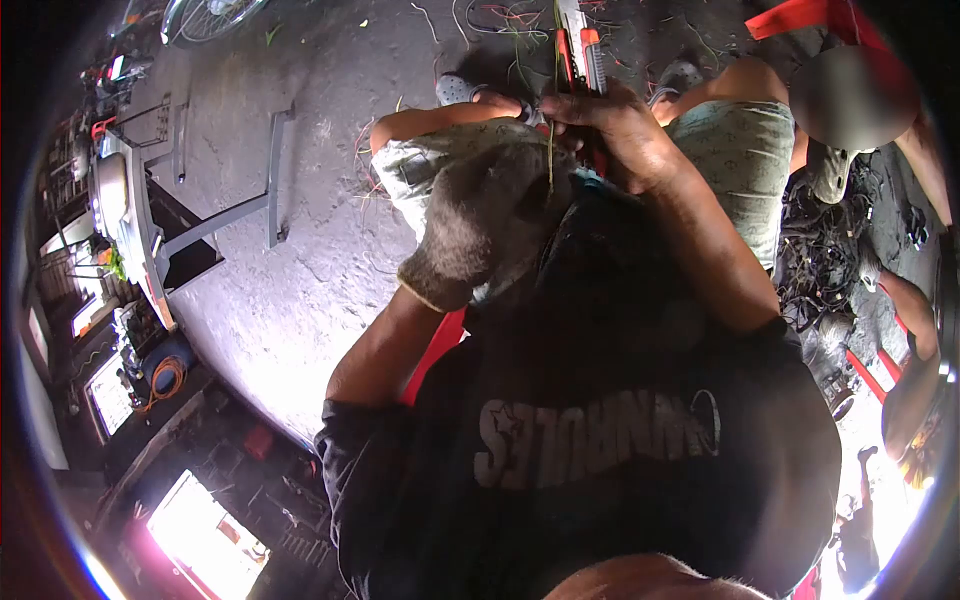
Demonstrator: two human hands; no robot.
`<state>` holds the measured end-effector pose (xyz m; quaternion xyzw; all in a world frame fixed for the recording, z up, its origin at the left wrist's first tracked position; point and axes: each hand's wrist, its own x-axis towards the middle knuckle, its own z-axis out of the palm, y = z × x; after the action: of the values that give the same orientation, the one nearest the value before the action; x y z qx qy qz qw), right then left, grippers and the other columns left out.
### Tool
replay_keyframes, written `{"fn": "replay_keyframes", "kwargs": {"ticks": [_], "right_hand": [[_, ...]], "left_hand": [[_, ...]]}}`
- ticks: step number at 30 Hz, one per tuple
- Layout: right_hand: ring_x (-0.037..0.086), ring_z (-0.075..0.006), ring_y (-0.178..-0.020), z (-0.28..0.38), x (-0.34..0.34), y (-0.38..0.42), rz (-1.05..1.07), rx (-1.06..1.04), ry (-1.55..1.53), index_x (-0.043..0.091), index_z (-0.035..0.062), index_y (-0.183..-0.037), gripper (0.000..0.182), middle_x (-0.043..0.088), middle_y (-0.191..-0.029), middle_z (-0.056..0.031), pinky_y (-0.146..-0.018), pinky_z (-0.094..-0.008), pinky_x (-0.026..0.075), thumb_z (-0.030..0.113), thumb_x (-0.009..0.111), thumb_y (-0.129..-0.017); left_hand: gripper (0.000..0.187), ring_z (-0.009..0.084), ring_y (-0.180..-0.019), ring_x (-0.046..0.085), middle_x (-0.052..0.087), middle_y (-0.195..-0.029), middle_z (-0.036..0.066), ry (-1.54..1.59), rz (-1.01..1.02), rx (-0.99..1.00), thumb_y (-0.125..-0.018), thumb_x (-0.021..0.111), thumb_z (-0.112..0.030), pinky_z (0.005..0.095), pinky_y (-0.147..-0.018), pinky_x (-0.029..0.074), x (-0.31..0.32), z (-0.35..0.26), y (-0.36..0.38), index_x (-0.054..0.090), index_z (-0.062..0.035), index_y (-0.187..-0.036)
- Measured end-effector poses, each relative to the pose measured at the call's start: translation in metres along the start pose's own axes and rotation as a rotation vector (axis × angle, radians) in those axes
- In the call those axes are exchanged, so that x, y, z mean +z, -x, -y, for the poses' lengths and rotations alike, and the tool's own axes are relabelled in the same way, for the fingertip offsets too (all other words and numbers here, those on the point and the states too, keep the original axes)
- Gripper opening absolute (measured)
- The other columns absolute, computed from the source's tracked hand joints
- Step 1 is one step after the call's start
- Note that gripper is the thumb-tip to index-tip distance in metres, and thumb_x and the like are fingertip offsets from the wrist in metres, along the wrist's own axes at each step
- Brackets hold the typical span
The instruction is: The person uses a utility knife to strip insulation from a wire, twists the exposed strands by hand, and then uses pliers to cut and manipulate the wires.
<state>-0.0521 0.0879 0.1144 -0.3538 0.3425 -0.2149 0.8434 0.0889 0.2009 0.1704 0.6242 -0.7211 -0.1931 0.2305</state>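
My left hand [465,225] wears a thick grey work glove and is closed in front of my chest. A thin yellowish wire [551,150] runs upward from its fingers and passes beside my right hand. Bare and closed, my right hand [620,130] grips a red and grey tool [580,60] that looks like a utility knife, its pale metal part pointing away from me. The fingertips of both hands are partly hidden, and they are close together above my lap.
Loose wire scraps [515,20] lie on the dark floor [330,150]. A metal frame with legs [225,220] stands at left, and a spoked wheel [210,15] beyond it. At right, another person [915,150] sits near a heap of black cables [825,250].
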Motion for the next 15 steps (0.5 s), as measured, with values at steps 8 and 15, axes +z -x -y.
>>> {"fn": "replay_keyframes", "kwargs": {"ticks": [8, 15], "right_hand": [[0.058, -0.0127, -0.073, 0.008, -0.008, 0.012, 0.016, 0.054, 0.194, 0.061, -0.0001, -0.102, 0.030, 0.064, -0.085, -0.0083, -0.065, -0.0250, 0.046, 0.024, 0.065, -0.085], [0.063, -0.0198, -0.074, 0.002, -0.028, 0.064, -0.036, -0.448, 0.908, 0.057, 0.0001, -0.110, 0.033, 0.065, -0.082, -0.0116, -0.070, -0.0325, 0.049, 0.019, 0.067, -0.084]], "left_hand": [[0.020, 0.0238, -0.074, 0.061, 0.061, -0.084, 0.012, 0.130, -0.076, 0.063, -0.079, 0.061, -0.003, 0.0317, -0.065, 0.049, 0.011, 0.003, -0.003, 0.063, -0.0072, -0.099], [0.022, 0.0267, -0.082, 0.061, 0.061, -0.090, 0.012, 0.676, -0.168, -0.420, -0.082, 0.063, -0.015, 0.0383, -0.071, 0.049, 0.010, -0.014, -0.001, 0.062, -0.0044, -0.101]]}}
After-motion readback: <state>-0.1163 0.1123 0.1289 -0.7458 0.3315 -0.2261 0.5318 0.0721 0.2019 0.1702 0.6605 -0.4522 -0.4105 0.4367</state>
